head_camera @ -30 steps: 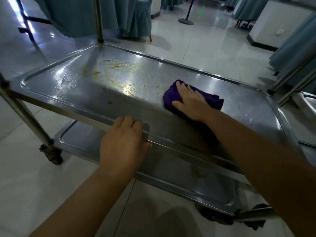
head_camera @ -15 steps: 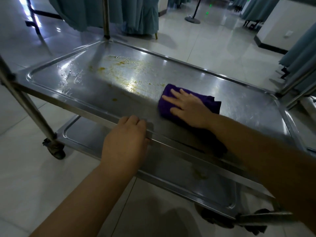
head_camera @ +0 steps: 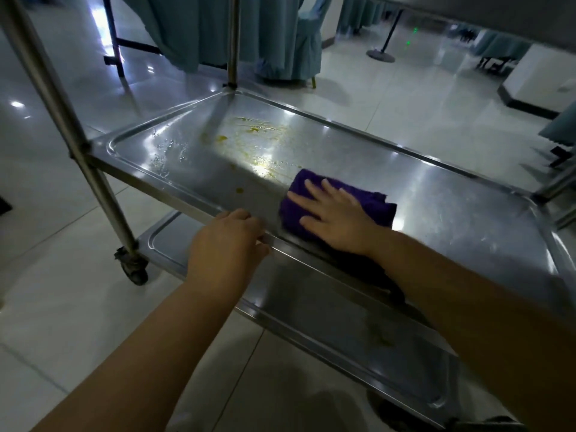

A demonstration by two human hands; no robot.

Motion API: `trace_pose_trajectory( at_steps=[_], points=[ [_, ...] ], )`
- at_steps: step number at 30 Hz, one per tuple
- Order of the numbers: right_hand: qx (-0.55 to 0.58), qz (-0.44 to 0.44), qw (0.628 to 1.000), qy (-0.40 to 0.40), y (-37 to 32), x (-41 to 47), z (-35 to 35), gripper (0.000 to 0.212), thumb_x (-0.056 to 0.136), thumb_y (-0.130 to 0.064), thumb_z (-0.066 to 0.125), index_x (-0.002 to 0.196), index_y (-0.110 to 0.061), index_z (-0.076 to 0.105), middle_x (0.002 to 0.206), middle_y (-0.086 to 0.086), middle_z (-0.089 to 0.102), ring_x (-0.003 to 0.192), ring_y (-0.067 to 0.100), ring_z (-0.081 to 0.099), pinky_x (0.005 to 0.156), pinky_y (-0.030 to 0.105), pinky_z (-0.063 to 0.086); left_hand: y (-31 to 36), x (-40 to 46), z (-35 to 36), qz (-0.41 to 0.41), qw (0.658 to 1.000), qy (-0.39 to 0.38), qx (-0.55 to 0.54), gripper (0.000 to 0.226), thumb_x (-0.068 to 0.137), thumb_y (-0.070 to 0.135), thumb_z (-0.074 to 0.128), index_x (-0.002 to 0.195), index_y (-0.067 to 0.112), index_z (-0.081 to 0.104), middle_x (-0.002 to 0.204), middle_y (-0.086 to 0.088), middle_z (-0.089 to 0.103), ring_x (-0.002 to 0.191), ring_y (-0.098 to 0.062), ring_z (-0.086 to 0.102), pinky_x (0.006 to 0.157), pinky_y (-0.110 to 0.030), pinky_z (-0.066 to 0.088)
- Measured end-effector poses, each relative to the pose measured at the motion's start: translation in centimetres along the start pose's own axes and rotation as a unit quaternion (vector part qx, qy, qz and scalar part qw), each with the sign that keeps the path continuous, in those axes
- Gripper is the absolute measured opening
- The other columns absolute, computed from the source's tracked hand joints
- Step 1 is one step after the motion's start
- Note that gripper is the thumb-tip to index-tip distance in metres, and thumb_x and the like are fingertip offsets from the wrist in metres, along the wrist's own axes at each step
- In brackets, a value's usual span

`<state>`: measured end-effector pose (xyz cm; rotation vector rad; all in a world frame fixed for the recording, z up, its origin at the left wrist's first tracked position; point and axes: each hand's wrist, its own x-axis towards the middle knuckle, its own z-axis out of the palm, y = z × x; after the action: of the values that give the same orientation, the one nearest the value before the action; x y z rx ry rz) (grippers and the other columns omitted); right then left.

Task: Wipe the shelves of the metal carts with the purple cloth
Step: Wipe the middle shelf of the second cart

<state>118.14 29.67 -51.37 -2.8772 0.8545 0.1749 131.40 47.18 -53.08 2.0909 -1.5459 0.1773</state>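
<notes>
The metal cart's middle shelf (head_camera: pixel 452 194) fills the view, with yellow smears (head_camera: pixel 249 135) toward its far left. A folded purple cloth (head_camera: pixel 371 201) lies on the shelf near the front edge. My right hand (head_camera: pixel 333 213) presses flat on the cloth with spread, straight fingers. My left hand (head_camera: pixel 227 244) grips the shelf's front rim, fingers curled over the edge. A lower shelf (head_camera: pixel 358 335) shows beneath, with a faint stain.
Upright cart posts stand at the left front (head_camera: pixel 62 120) and far corner (head_camera: pixel 233 42). A castor wheel (head_camera: pixel 132 266) sits on the tiled floor. Teal covered chairs (head_camera: pixel 280 42) and a stanchion base (head_camera: pixel 380 54) stand behind. An upper shelf edge (head_camera: pixel 498 14) overhangs top right.
My right hand has slid the cloth leftward along the shelf toward the yellow smears. The camera has dropped lower and closer. My left hand has kept its hold on the rim.
</notes>
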Motion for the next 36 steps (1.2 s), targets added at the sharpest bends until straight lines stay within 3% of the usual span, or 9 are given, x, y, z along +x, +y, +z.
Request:
trace_pose_trajectory(
  at_steps=[2,7,11,17,19,23,30,33,36],
  points=[
    [0.001,-0.047,0.999,-0.010,-2.2,-1.8,0.7,0.049,0.102,-0.049,0.024,0.147,-0.051,0.003,0.161,-0.009,-0.008,0.147,0.017,-0.012,0.116,0.038,-0.009,0.1,0.1,-0.3,-0.005,1.000,-0.003,-0.003,0.016,0.073,0.025,0.078,0.086,0.016,0.072,0.086,-0.002,0.063,0.081,-0.022,0.060,0.064,-0.038,0.052],
    [0.027,-0.049,0.998,-0.017,-1.6,-0.7,0.4,0.047,0.103,-0.049,0.023,0.147,-0.051,0.008,0.161,-0.011,-0.005,0.148,0.015,-0.009,0.117,0.038,-0.007,1.1,-0.5,-0.7,-0.034,0.999,-0.009,-0.013,0.018,0.082,0.027,0.071,0.096,0.016,0.070,0.098,-0.001,0.061,0.089,-0.018,0.058,0.075,-0.036,0.051],
    [0.004,0.003,1.000,-0.003,0.8,4.1,-0.7,0.050,0.103,-0.049,0.022,0.151,-0.045,0.010,0.162,-0.004,-0.002,0.149,0.024,-0.004,0.120,0.043,0.001,1.0,-0.2,-1.2,-0.034,0.998,-0.050,-0.002,0.024,0.089,0.031,0.062,0.108,0.018,0.065,0.112,0.001,0.058,0.100,-0.014,0.055,0.086,-0.029,0.048],
    [0.018,0.129,0.991,0.021,3.4,9.8,-2.1,0.051,0.102,-0.050,0.019,0.152,-0.043,0.009,0.163,-0.002,-0.002,0.149,0.025,-0.001,0.119,0.046,0.002,-0.7,-0.1,-0.6,0.004,0.999,-0.042,0.003,0.026,0.094,0.038,0.051,0.113,0.024,0.063,0.115,0.008,0.056,0.102,-0.009,0.054,0.083,-0.018,0.041],
    [0.021,0.143,0.989,0.020,3.0,10.3,-2.2,0.051,0.102,-0.050,0.019,0.152,-0.043,0.009,0.163,-0.003,-0.002,0.149,0.024,-0.002,0.119,0.046,0.001,-1.2,-0.5,-0.3,0.031,0.999,-0.025,0.003,0.023,0.093,0.033,0.055,0.110,0.022,0.065,0.109,0.006,0.058,0.099,-0.012,0.056,0.076,-0.017,0.036],
    [0.010,0.119,0.993,0.016,0.5,8.5,-1.3,0.050,0.102,-0.049,0.024,0.151,-0.045,0.012,0.163,-0.003,0.000,0.149,0.026,0.000,0.119,0.046,0.004,-3.5,-0.6,1.0,0.113,0.994,0.008,-0.008,0.022,0.067,0.014,0.081,0.087,0.016,0.072,0.085,-0.003,0.068,0.075,-0.021,0.066,0.057,-0.029,0.053],
    [0.033,0.024,0.999,-0.034,-7.6,2.3,0.4,0.047,0.103,-0.041,0.031,0.137,-0.051,0.000,0.161,-0.008,-0.005,0.146,0.017,-0.009,0.118,0.042,-0.005,-10.8,1.3,-3.2,0.270,0.960,0.042,-0.057,0.021,0.075,0.006,0.065,0.094,0.004,0.072,0.095,-0.014,0.069,0.080,-0.032,0.066,0.067,-0.037,0.057],
    [0.046,0.039,0.997,-0.043,-8.3,2.8,0.2,0.048,0.104,-0.036,0.030,0.134,-0.049,-0.005,0.156,-0.013,-0.007,0.143,0.009,-0.012,0.117,0.039,-0.006,-17.7,4.3,-5.3,0.214,0.974,0.071,-0.005,0.028,0.083,0.020,0.052,0.095,0.004,0.071,0.094,-0.015,0.067,0.087,-0.036,0.059,0.075,-0.039,0.049],
    [0.056,0.050,0.997,-0.018,-8.0,5.1,-0.4,0.047,0.104,-0.035,0.030,0.138,-0.048,0.000,0.154,-0.015,-0.004,0.142,0.009,-0.009,0.118,0.038,-0.004,-22.2,5.2,-5.8,0.157,0.987,0.042,-0.011,0.037,0.086,0.031,0.046,0.091,0.006,0.072,0.085,-0.011,0.065,0.083,-0.032,0.057,0.069,-0.039,0.047]
  ],
)
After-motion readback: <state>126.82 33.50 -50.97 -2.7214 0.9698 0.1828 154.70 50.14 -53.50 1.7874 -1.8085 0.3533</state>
